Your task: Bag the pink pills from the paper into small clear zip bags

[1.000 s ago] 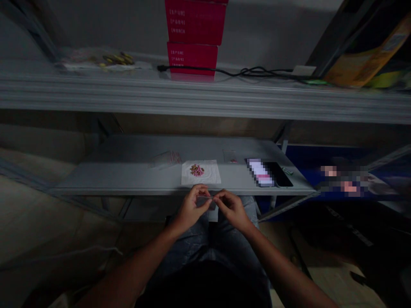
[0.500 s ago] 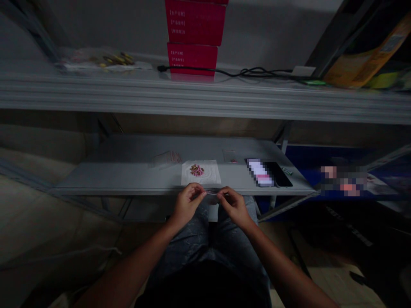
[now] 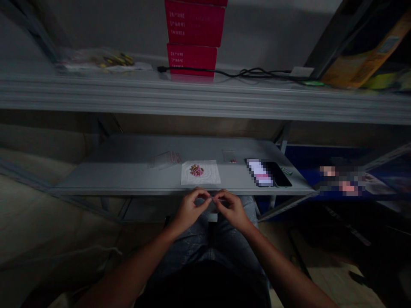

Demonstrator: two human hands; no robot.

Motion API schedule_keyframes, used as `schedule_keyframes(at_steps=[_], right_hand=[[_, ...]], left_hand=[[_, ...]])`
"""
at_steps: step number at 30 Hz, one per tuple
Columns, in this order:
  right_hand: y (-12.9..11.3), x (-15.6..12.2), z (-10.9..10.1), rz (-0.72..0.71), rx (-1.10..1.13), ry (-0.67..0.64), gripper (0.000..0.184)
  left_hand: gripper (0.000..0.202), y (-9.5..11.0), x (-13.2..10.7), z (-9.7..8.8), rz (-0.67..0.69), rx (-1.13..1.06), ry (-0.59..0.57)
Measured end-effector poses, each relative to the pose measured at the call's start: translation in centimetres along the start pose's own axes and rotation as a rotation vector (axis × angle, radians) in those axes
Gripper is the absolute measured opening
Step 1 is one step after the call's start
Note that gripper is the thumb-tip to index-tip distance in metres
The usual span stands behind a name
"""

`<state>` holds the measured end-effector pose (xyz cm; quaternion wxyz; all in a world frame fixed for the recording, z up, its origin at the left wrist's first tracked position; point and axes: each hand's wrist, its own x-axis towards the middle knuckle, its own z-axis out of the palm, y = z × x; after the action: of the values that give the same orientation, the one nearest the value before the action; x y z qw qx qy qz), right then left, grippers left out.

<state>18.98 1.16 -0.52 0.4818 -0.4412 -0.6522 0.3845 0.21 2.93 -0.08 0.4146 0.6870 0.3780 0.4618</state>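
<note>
My left hand point(image 3: 192, 207) and my right hand point(image 3: 232, 208) meet just in front of the shelf's front edge, above my lap. Thumb and fingers of both are pinched on a small clear plastic bag point(image 3: 221, 200), mostly hidden by the fingertips. Beyond them, a white paper sheet point(image 3: 210, 176) lies on the shelf with a heap of small pink and gold beads point(image 3: 197, 170) on it. Farther right lies another small clear bag point(image 3: 228, 155) with a few pink pieces in it. Flat clear bags with red print point(image 3: 165, 160) lie to the left.
Two phones, one with a lit screen point(image 3: 260, 173) and one dark point(image 3: 278, 174), lie at the right of the grey lower shelf point(image 3: 105, 171). An upper shelf edge point(image 3: 205, 100) runs across, bearing red boxes point(image 3: 192, 60) and a black cable point(image 3: 231, 75).
My hands have come closer together and dropped slightly, so their fingertips now nearly touch. The clear bag stretched between them earlier is now mostly covered. Things on the shelf have not moved.
</note>
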Motion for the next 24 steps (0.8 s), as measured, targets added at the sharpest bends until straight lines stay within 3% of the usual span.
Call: schedule_keyframes(at_steps=[13, 24], right_hand=[[0.4, 0.2, -0.1, 0.020, 0.044, -0.013, 0.016], [-0.5, 1.2, -1.3, 0.093, 0.117, 0.061, 0.025]], left_hand=[[0.009, 0.5, 0.0, -0.3, 0.071, 0.118, -0.020], [0.011, -0.1, 1.0, -2.0, -0.004, 0.061, 0.112]])
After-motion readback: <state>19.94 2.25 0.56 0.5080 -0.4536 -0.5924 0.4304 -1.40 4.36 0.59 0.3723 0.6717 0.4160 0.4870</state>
